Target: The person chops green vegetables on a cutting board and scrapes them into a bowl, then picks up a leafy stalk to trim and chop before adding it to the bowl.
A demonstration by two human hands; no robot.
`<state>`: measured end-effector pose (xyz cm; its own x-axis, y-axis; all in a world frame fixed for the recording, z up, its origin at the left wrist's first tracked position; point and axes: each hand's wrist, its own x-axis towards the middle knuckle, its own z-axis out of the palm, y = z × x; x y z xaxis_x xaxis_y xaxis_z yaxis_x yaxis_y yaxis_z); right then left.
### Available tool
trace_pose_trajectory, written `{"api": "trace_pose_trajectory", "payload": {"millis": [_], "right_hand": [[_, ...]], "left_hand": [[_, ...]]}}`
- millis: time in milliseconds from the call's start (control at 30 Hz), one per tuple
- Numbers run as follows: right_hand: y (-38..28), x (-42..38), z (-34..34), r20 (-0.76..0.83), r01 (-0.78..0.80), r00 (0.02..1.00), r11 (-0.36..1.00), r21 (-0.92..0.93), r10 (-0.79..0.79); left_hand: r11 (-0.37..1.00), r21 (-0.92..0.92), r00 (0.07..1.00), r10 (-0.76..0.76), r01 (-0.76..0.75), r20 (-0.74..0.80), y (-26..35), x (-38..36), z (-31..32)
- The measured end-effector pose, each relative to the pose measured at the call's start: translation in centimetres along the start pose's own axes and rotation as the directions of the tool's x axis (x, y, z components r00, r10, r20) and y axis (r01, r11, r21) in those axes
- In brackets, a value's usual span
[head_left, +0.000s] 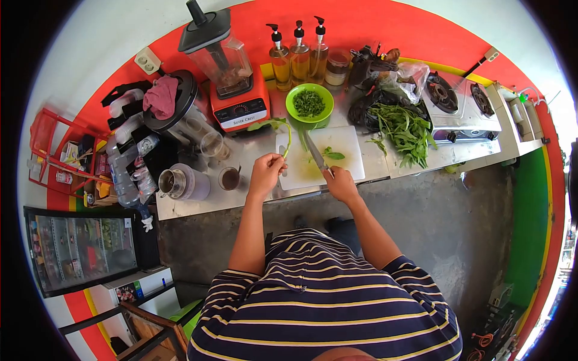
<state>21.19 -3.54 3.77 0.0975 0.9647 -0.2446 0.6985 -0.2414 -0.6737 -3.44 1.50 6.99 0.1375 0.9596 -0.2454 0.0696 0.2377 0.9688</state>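
Note:
Pinched in the fingers of my left hand (268,172) is a green leafy stem (288,139), raised over the left edge of the white cutting board (348,144). My right hand (342,184) grips a knife (315,150) by its handle, its blade pointing away from me above the board. Several cut green leaves (333,154) lie on the board to the right of the blade. Behind the board stands a green bowl (328,114) with finely chopped greens (309,103) in it.
Right of the board, leafy greens (403,129) spill from a black plastic bag (365,112), beside a gas stove (466,123). A red blender (241,107) and pump bottles (299,60) stand behind. A glass (229,178) and a steel-topped flask (191,182) are near my left hand.

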Motion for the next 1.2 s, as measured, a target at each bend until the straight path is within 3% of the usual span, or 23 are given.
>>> {"api": "trace_pose_trajectory", "payload": {"millis": [67,100,167,200,267,300,367,600,667,800,867,1100,1200], "right_hand": [[0.0,-0.2,-0.6,-0.143,0.149,0.981,0.979,0.138,-0.129],[-0.3,-0.2,-0.9,-0.147,0.148,0.981,0.980,0.136,-0.127],[-1.2,0.2,-1.7,-0.120,0.111,0.990,0.931,0.347,-0.073],[-2.1,0.2,-2.5,-0.126,0.110,0.990,0.932,0.346,-0.070],[-4.2,0.0,-4.1,0.036,-0.026,0.999,0.799,0.601,0.006],[-4.5,0.3,-4.2,0.031,-0.025,0.999,0.799,0.601,0.008],[-5.2,0.8,-4.4,0.050,-0.018,0.998,0.658,0.753,-0.030],[-5.4,1.0,-4.4,0.063,0.005,0.993,0.575,0.818,-0.097],[-5.3,0.8,-4.2,0.058,0.001,0.994,0.556,0.831,-0.090],[-5.5,0.0,-3.8,0.043,0.037,0.991,0.573,0.819,-0.126],[-5.7,-0.4,-3.7,0.034,0.067,0.989,0.635,0.770,-0.145],[-6.8,-1.6,-4.6,-0.010,0.103,0.992,0.762,0.639,-0.125],[-6.6,-1.8,-4.6,-0.105,0.214,0.977,0.816,0.536,-0.188]], "left_hand": [[0.999,-0.040,0.999,0.027,-0.025,0.037,-0.6,0.0,0.5],[0.999,-0.024,0.996,0.043,-0.042,0.083,-0.6,0.0,0.8],[0.998,-0.009,0.989,0.061,-0.060,0.136,-0.6,-0.2,1.6],[0.998,0.013,0.987,0.059,-0.061,0.151,-0.2,-0.4,2.1],[0.997,0.036,0.984,0.058,-0.065,0.170,0.0,-0.6,3.0],[0.994,0.058,0.974,0.083,-0.097,0.213,-0.1,-0.6,3.4],[0.989,0.065,0.954,0.110,-0.133,0.279,-0.6,-0.5,4.2],[0.970,0.207,0.939,0.051,-0.128,0.341,-0.3,-0.9,5.4],[0.985,0.077,0.956,0.127,-0.152,0.265,-0.4,-0.6,5.4],[0.983,0.003,0.976,0.180,-0.182,0.123,0.9,0.2,6.0],[0.972,-0.129,0.974,0.208,-0.196,0.088,1.7,0.3,6.4],[0.969,-0.150,0.972,0.211,-0.194,0.106,2.4,-0.3,7.0],[0.959,-0.162,0.963,0.251,-0.233,0.099,2.3,-0.2,7.1]]}}
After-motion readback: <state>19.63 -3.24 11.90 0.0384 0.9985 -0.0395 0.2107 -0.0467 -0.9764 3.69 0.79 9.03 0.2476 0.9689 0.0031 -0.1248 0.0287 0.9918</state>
